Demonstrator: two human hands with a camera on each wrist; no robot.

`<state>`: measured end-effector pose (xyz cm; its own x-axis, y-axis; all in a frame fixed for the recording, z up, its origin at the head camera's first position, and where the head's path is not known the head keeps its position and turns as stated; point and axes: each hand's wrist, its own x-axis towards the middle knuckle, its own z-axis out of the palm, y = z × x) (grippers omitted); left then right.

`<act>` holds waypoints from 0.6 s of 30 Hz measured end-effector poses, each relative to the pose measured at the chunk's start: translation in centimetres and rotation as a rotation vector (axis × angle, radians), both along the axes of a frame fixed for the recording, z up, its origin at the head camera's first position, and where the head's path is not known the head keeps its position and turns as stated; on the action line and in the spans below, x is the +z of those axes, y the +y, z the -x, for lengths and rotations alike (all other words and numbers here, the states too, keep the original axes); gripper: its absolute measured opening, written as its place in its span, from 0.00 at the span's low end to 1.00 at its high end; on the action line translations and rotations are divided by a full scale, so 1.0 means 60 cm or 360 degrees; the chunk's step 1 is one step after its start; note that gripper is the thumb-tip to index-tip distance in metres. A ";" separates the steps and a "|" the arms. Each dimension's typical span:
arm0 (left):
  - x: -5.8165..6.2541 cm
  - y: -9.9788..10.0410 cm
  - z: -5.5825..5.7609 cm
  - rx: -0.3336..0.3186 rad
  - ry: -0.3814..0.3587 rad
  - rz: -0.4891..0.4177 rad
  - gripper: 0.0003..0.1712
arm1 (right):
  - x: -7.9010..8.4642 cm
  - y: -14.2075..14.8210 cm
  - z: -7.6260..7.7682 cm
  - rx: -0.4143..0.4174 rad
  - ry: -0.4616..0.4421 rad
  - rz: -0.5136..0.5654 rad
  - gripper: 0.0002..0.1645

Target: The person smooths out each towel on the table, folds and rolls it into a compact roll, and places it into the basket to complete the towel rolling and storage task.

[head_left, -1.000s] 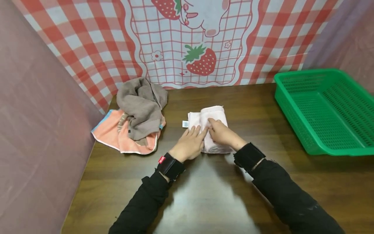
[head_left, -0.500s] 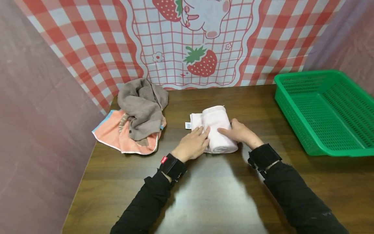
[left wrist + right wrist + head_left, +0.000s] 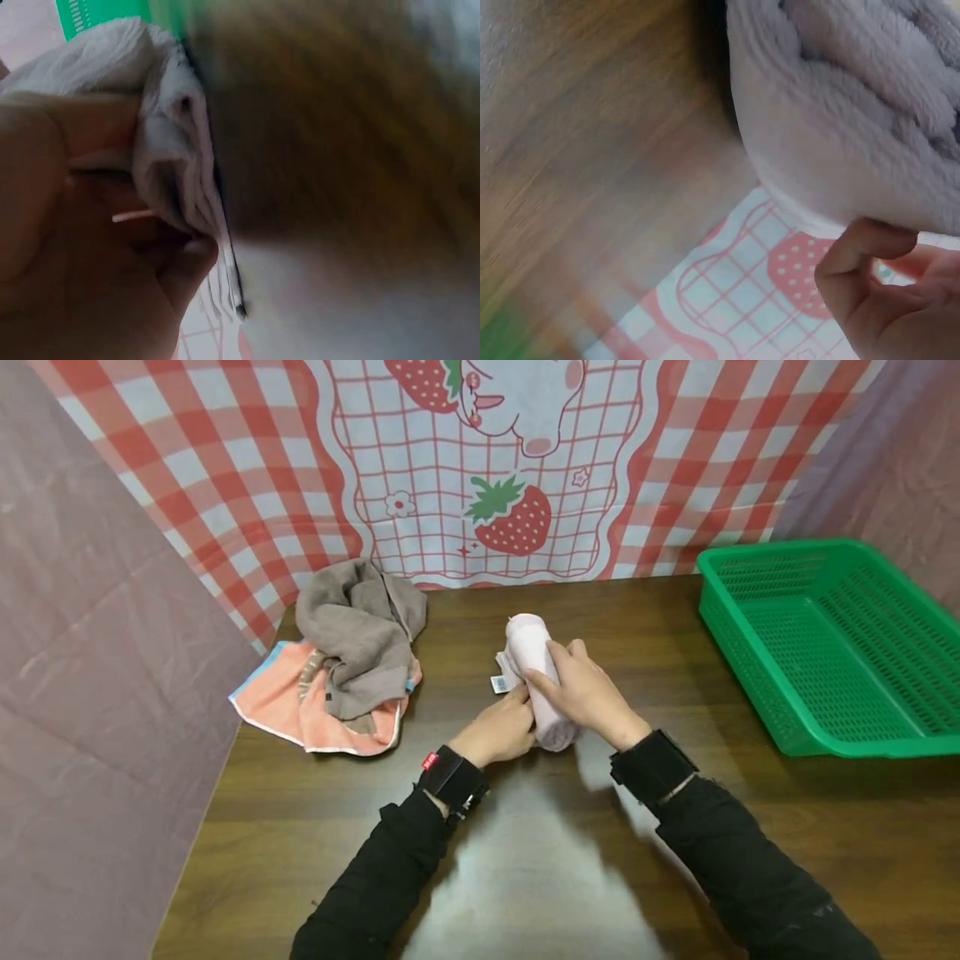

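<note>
A pale pink towel [image 3: 533, 652], rolled into a narrow cylinder, lies on the wooden table, with a short flap and a white tag [image 3: 498, 684] sticking out on its left. My right hand [image 3: 592, 695] grips the roll from the right, thumb across its top. On the near left side, my left hand [image 3: 501, 727] pinches the towel's loose end, partly hidden under the roll. Close up in the left wrist view, folded towel layers [image 3: 176, 150] sit between thumb and fingers. The right wrist view shows the spiral end of the roll [image 3: 840, 142] above my curled fingers.
A grey-brown cloth [image 3: 360, 635] lies crumpled over an orange towel [image 3: 300, 718] with blue and white edging at the left. A green plastic basket [image 3: 757, 668] stands at the right. Behind the table hangs a red-and-white checked curtain [image 3: 705, 460] with strawberries.
The towel has gone from a wide folded bundle with a flap to a slimmer, tighter roll. My right hand moved off its top to the right side, then rolled it leftward; my left fingers curled in.
</note>
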<state>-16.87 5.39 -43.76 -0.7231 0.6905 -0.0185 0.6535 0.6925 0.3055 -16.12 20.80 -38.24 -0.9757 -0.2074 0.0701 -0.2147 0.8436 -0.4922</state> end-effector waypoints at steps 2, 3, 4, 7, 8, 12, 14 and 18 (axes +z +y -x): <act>0.000 -0.003 0.002 -0.0028 -0.0047 -0.0035 0.33 | -0.005 -0.007 -0.002 0.0026 0.0102 -0.0022 0.39; 0.000 -0.004 0.003 -0.0041 -0.0059 -0.0044 0.31 | -0.009 -0.011 -0.003 0.0037 0.0144 -0.0035 0.38; 0.000 -0.005 0.003 -0.0059 -0.0052 -0.0034 0.28 | -0.013 -0.015 -0.004 0.0054 0.0174 -0.0042 0.38; -0.002 -0.005 0.004 -0.0106 -0.0008 0.0089 0.25 | -0.028 -0.028 -0.008 0.0156 0.0191 -0.0093 0.40; -0.003 -0.005 0.005 -0.0114 -0.0004 0.0144 0.25 | -0.033 -0.032 -0.010 0.0199 0.0180 -0.0111 0.42; -0.001 -0.010 0.005 -0.0120 0.0014 0.0304 0.27 | -0.043 -0.049 -0.012 0.0302 0.0109 -0.0171 0.44; 0.007 -0.018 0.001 -0.0125 -0.0003 0.0318 0.28 | -0.044 -0.056 -0.013 0.0287 0.0057 -0.0195 0.44; 0.039 -0.047 -0.015 -0.0116 -0.0139 0.0251 0.28 | -0.054 -0.072 -0.015 0.0211 -0.0028 -0.0265 0.43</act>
